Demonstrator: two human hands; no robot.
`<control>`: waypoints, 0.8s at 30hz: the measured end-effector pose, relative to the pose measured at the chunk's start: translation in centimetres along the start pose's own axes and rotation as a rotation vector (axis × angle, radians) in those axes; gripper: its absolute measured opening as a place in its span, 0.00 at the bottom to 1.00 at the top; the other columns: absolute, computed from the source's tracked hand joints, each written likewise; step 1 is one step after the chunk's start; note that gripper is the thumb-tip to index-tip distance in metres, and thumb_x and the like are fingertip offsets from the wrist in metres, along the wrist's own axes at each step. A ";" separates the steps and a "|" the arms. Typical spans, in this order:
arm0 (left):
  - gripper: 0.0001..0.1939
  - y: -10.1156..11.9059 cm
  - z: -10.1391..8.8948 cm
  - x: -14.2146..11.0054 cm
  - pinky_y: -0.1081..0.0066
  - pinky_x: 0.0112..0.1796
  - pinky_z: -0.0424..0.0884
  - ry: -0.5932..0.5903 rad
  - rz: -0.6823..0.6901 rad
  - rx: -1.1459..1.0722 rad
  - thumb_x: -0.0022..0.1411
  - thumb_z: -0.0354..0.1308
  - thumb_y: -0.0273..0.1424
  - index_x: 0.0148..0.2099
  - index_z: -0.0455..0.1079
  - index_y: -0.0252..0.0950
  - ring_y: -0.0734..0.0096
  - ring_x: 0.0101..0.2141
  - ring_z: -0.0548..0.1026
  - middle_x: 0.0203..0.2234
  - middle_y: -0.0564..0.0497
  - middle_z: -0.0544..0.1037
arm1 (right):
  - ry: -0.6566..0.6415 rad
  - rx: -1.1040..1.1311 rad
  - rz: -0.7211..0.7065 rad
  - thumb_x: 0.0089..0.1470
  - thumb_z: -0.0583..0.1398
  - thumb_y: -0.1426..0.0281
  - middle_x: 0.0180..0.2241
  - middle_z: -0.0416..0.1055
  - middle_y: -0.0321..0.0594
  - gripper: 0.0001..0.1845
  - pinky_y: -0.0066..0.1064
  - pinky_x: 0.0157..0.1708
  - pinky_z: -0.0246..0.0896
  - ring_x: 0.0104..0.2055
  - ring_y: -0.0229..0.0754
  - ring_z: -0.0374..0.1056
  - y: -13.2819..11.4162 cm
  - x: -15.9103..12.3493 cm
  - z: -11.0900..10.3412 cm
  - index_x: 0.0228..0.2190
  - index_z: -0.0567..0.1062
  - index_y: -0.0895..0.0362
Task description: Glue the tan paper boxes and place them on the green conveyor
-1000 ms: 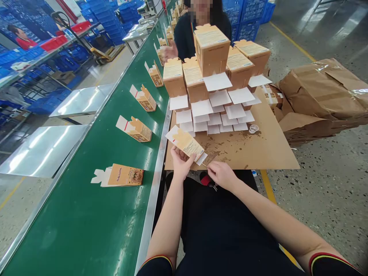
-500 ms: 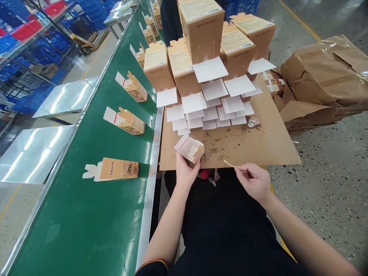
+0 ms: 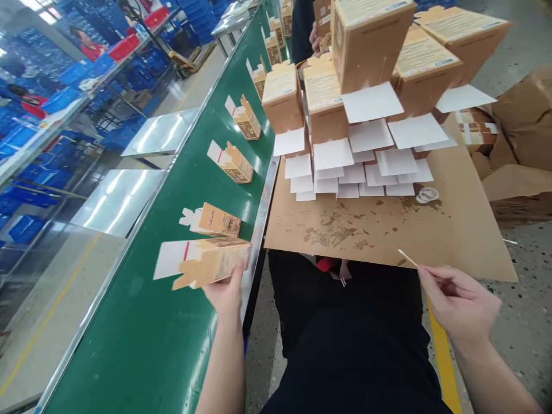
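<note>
My left hand [image 3: 226, 290] is closed around a small brown carton [image 3: 215, 261], held over the green conveyor belt [image 3: 142, 328]. The carton's white end flap with a red strip stands open toward the left. Just beyond it lies another brown carton [image 3: 221, 219] with a printed character. Between thumb and fingers, my right hand [image 3: 461, 302] pinches a cotton swab [image 3: 407, 258] above the front edge of the cardboard sheet [image 3: 466, 230]. A small clear round dish [image 3: 427, 195] sits on that sheet near dark wet spots.
Stacked brown cartons [image 3: 373, 52] with white flaps hanging out fill the back of the cardboard. More open cartons [image 3: 236, 163] stand along the belt. Another person's hand [image 3: 314, 39] holds a carton behind the stack. A large paper-wrapped bundle [image 3: 526, 121] is at right.
My left hand has carried the carton from the cardboard sheet leftward over the belt. My right hand still pinches the swab. The view has shifted left.
</note>
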State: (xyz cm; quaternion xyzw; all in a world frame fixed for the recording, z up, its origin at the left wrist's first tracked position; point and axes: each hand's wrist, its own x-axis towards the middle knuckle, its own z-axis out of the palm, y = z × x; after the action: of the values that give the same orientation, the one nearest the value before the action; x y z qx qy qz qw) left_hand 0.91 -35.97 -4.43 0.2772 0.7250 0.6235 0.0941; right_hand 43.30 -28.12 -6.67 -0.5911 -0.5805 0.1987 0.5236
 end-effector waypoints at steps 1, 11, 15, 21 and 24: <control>0.49 -0.3 -1.6 0.9 0.34 0.68 0.77 0.054 0.014 0.026 0.52 0.82 0.48 0.70 0.65 0.44 0.36 0.68 0.79 0.66 0.36 0.79 | 0.018 0.009 -0.001 0.61 0.75 0.48 0.24 0.80 0.43 0.23 0.34 0.24 0.74 0.22 0.42 0.74 0.4 0.2 -0.1 0.29 0.87 0.55; 0.53 -4.2 -7.6 3.2 0.34 0.75 0.60 0.163 -0.001 0.282 0.42 0.82 0.42 0.65 0.57 0.45 0.40 0.72 0.70 0.66 0.38 0.70 | -0.022 0.115 -0.101 0.59 0.75 0.62 0.24 0.81 0.39 0.09 0.33 0.22 0.75 0.22 0.42 0.75 -1.0 2.7 2.2 0.29 0.88 0.52; 0.35 -1.3 -5.8 2.2 0.35 0.67 0.70 0.350 0.459 0.168 0.51 0.74 0.44 0.55 0.61 0.46 0.49 0.58 0.77 0.53 0.48 0.71 | 0.029 0.099 -0.101 0.59 0.75 0.66 0.26 0.82 0.39 0.05 0.32 0.23 0.75 0.22 0.41 0.75 -0.8 2.4 0.7 0.31 0.88 0.52; 0.20 9.2 9.0 10.9 0.50 0.60 0.77 -0.144 0.354 -0.272 0.66 0.64 0.46 0.54 0.68 0.44 0.56 0.55 0.79 0.50 0.47 0.75 | 0.023 0.137 -0.137 0.62 0.73 0.68 0.25 0.81 0.38 0.06 0.29 0.24 0.73 0.22 0.39 0.73 -1.7 2.7 1.3 0.31 0.86 0.54; 0.28 13.6 17.9 19.1 0.42 0.67 0.70 -0.383 0.182 -0.315 0.72 0.61 0.56 0.58 0.70 0.38 0.49 0.63 0.78 0.56 0.41 0.76 | 0.005 0.183 -0.192 0.63 0.73 0.68 0.24 0.79 0.37 0.07 0.28 0.23 0.70 0.22 0.37 0.72 -3.0 3.3 2.0 0.32 0.86 0.54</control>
State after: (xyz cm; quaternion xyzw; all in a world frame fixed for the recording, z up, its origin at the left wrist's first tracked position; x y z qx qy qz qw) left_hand -2.42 -9.86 8.94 0.4359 0.5601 0.6709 0.2151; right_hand 40.97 -25.05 -3.69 -0.4829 -0.6126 0.1983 0.5935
